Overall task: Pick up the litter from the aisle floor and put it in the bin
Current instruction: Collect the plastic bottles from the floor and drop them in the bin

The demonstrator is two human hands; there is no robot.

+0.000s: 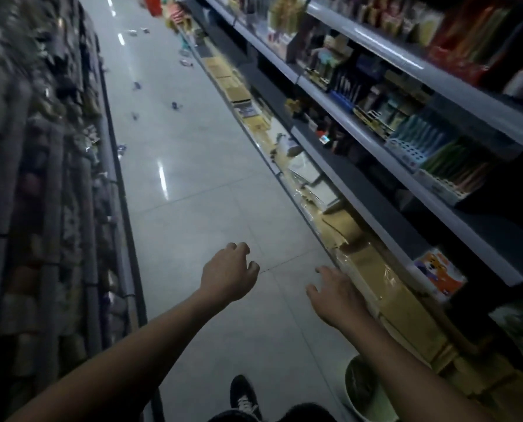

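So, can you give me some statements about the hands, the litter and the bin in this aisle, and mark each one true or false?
1. Both hands, left and right, hold nothing. True.
2. Litter lies on the floor far ahead of the hands. True.
3. The bin stands on the left side of the aisle. False: it sits low on the right, beside the bottom shelf.
4. The left hand holds a wrapper. False: it holds nothing.
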